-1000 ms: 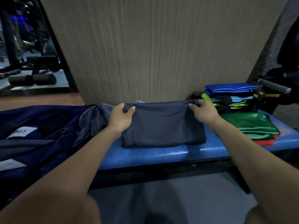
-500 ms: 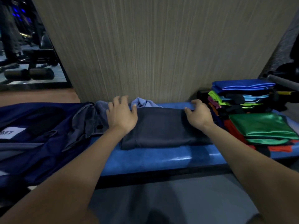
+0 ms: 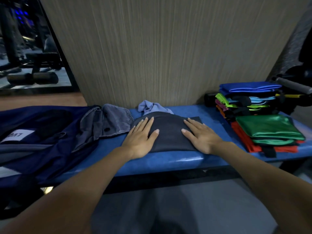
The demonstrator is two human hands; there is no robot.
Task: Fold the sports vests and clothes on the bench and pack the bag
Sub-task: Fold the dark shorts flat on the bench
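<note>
A folded dark navy garment (image 3: 168,132) lies flat at the middle of the blue padded bench (image 3: 168,159). A neat stack of shiny folded sports vests (image 3: 263,125), blue on top and green in front, sits at the right end. An open navy fabric bag (image 3: 38,132) lies at the left end.

bag (image 3: 42,146) left, vest stack (image 3: 263,125) right

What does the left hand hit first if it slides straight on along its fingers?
Most likely the crumpled light blue cloth, bunched just beyond the dark folded garment that the left hand presses flat. After it comes the wall panel. Depth is unclear.
</note>
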